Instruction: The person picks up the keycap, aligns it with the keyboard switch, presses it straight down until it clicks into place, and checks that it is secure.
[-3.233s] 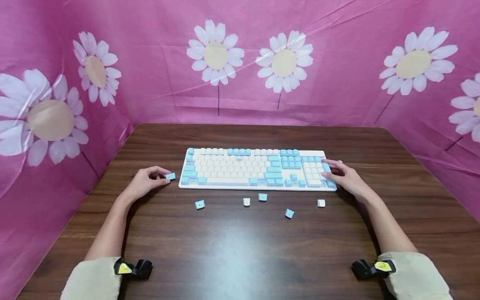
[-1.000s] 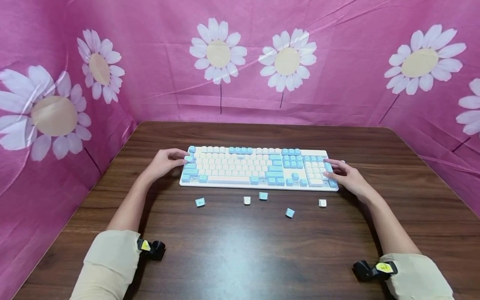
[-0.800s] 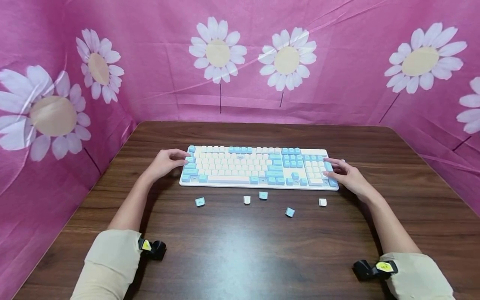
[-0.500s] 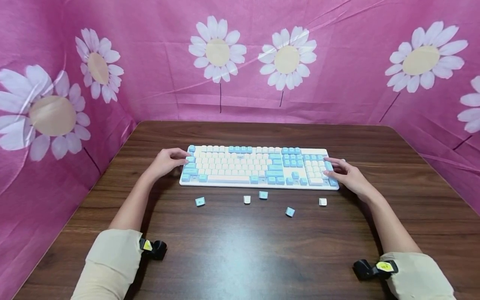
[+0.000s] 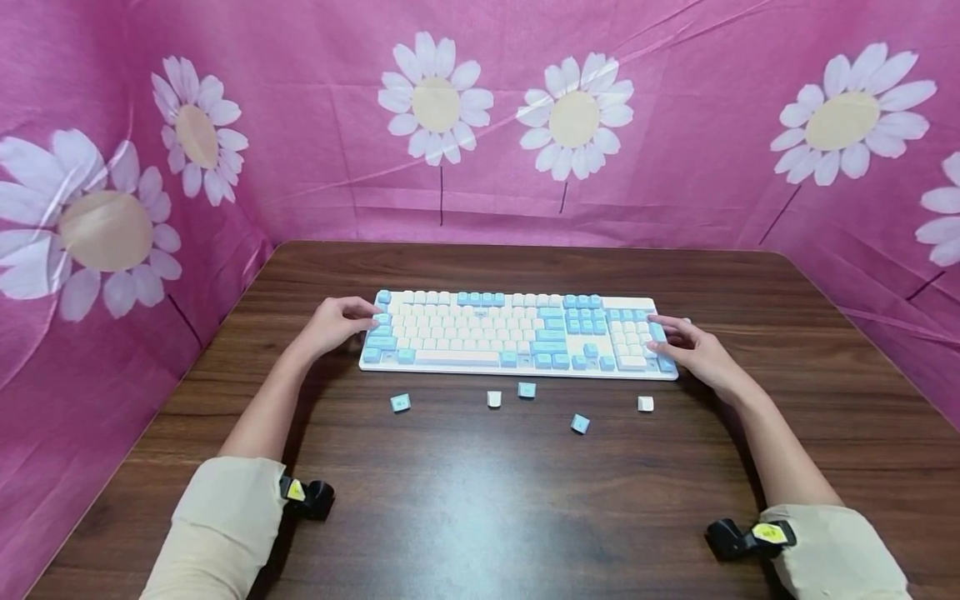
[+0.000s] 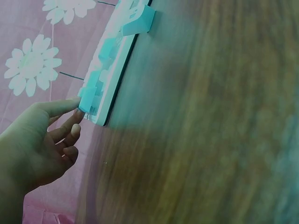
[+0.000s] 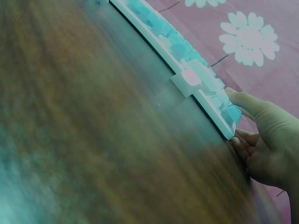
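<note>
A white and light-blue keyboard [image 5: 457,359] lies across the table. At its left edge my left hand [image 5: 327,324] pinches a blue keycap [image 5: 382,319] between thumb and fingertips, over the left key column. The left wrist view shows thumb and forefinger on that keycap [image 6: 88,99]; whether it is seated on its switch I cannot tell. My right hand [image 5: 696,353] grips the keyboard's right end, thumb over the number-pad keys and other fingers at the side. In the right wrist view some fingers of the right hand [image 7: 271,135] curl beneath the edge.
Several loose keycaps lie in front of the keyboard: a blue one [image 5: 401,403] at left, a white one [image 5: 494,400] and a blue one [image 5: 527,390] mid-way, a tilted blue one [image 5: 580,424], and a white one [image 5: 646,404] at right. Pink flowered cloth [image 5: 315,167] surrounds the table [image 5: 465,500].
Since the oldest frame my left hand has carried the blue keycap rightward and away from me, from beside the keyboard onto its left edge. Lately it barely moves. The right hand keeps its grip.
</note>
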`<state>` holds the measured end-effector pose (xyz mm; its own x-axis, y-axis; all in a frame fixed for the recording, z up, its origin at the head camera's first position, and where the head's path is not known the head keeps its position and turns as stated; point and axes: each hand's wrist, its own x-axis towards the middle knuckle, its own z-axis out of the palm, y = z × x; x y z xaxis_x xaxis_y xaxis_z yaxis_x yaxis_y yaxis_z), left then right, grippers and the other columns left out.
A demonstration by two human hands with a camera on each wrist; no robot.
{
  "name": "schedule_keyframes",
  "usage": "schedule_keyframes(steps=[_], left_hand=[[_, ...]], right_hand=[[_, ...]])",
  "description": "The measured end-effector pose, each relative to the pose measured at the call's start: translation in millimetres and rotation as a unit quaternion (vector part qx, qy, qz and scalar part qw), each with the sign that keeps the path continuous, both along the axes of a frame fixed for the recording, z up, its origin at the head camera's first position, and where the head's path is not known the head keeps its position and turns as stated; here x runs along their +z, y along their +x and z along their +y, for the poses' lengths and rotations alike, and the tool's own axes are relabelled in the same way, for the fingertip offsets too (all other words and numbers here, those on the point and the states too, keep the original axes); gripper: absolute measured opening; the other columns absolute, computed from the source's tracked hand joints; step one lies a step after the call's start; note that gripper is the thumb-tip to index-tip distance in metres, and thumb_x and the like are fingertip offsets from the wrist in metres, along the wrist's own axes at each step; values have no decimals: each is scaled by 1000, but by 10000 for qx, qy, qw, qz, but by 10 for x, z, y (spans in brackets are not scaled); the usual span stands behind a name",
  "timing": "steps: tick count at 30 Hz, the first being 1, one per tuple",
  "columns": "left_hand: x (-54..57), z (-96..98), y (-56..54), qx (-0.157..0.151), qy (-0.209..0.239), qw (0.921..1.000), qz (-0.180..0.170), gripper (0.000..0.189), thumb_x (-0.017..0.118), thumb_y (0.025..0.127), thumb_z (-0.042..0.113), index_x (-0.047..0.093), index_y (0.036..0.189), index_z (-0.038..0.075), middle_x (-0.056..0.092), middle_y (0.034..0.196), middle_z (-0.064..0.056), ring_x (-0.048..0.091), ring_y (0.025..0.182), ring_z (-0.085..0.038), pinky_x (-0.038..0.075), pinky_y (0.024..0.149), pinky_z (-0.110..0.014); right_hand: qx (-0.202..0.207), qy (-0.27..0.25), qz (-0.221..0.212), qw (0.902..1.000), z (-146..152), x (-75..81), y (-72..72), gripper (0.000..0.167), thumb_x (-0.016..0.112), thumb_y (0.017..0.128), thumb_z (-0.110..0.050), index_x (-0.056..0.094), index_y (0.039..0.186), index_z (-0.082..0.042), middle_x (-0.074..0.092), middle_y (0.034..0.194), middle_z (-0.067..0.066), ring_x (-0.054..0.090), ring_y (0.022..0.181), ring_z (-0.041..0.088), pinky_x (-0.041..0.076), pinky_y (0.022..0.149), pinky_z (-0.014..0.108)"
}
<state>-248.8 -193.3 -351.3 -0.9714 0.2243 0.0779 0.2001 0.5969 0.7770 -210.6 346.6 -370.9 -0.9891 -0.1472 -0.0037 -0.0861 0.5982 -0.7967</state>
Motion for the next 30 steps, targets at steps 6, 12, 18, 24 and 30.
schedule_keyframes(steps=[6, 12, 18, 24, 30], left_hand=[[-27, 14, -6, -34, -48, 9997, 243, 20, 62, 87, 7, 59, 105, -3, 63, 96, -18, 57, 84, -27, 43, 72, -33], [-38, 26, -19, -8, -52, 9996, 295, 13, 62, 87, 5, 56, 97, -1, 62, 94, -18, 57, 88, -28, 41, 75, -36], [-35, 28, -12, -25, 52, 9998, 181, 16, 61, 87, 5, 56, 100, -3, 62, 94, -19, 58, 83, -28, 44, 72, -33], [-47, 26, -4, 55, 397, 9992, -40, 20, 61, 89, 9, 55, 101, -5, 61, 99, -21, 55, 87, -27, 42, 74, -32], [-23, 71, 9, 236, 898, 9916, -901, 26, 55, 92, 10, 46, 111, -6, 48, 119, -25, 47, 105, -31, 45, 79, -37]], right_hand=[[-8, 24, -24, 10000, 0, 3, 2, 62, 60, 89, -38, 39, 139, -8, 45, 129, 19, 41, 108, 13, 32, 80, 13], [16, 2, -22, 10000, -1, -3, 1, 62, 60, 89, -38, 39, 139, -7, 45, 129, 19, 42, 107, 13, 33, 79, 12], [26, -47, 44, 10000, -3, -11, -4, 61, 60, 89, -36, 39, 139, -7, 45, 128, 19, 43, 105, 9, 33, 78, 11], [34, -67, 4, 10000, -8, -3, -5, 62, 60, 89, -37, 39, 139, -7, 45, 129, 19, 42, 106, 10, 33, 78, 11], [1, -79, -8, 10000, -6, 2, -7, 62, 60, 88, -37, 40, 138, -8, 45, 129, 20, 42, 106, 10, 33, 78, 11]])
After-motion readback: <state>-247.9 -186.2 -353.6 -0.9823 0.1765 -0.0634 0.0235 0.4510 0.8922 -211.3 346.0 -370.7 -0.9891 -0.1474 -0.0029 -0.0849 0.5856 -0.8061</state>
